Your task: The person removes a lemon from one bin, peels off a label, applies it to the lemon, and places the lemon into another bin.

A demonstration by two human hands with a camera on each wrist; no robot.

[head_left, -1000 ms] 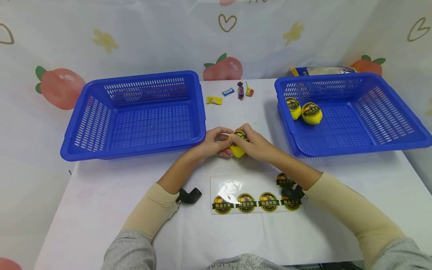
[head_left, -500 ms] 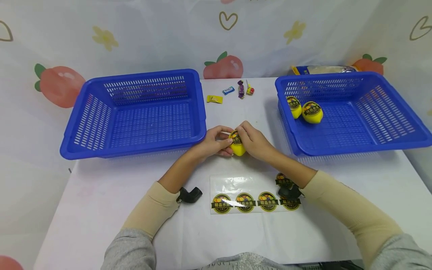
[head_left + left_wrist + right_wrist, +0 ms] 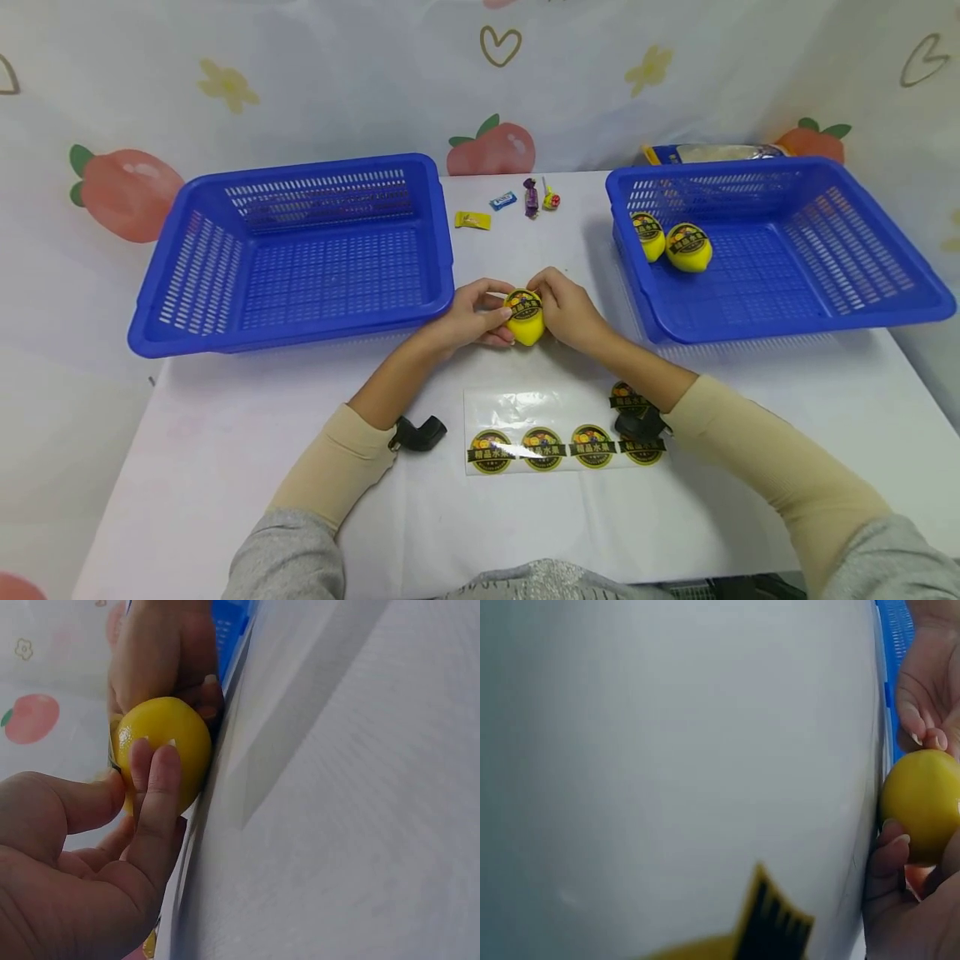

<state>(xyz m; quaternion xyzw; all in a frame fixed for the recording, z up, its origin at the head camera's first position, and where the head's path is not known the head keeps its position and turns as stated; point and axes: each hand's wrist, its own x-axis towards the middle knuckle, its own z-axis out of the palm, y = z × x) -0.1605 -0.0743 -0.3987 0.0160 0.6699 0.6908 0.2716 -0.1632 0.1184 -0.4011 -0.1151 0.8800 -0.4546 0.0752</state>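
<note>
A yellow lemon (image 3: pixel 528 332) with a round black-and-gold fruit sticker (image 3: pixel 524 306) on its upper side is held between both hands over the table. My left hand (image 3: pixel 476 315) grips it from the left, thumb at the sticker's edge, two fingertips against the underside in the left wrist view. From the other side, my right hand (image 3: pixel 574 313) holds the lemon with curled fingers, its thumb near the sticker's upper right edge. The right wrist view shows the bare side of the lemon (image 3: pixel 924 796) between the hands. Nearer me lies a clear sheet (image 3: pixel 558 406) bearing several matching stickers.
Left of the hands stands a blue basket (image 3: pixel 330 279). Another blue basket (image 3: pixel 765 292) at the right contains two stickered lemons (image 3: pixel 688 248). Several small sweets, including a yellow packet (image 3: pixel 473 221) and a lollipop (image 3: pixel 551 199), lie behind the hands. A packet (image 3: pixel 720 153) is behind the right basket.
My right thumb has slid off the sticker towards the lemon's right side, so more of the sticker shows. The left hand keeps its grip, and the lemon stays nearly in place.
</note>
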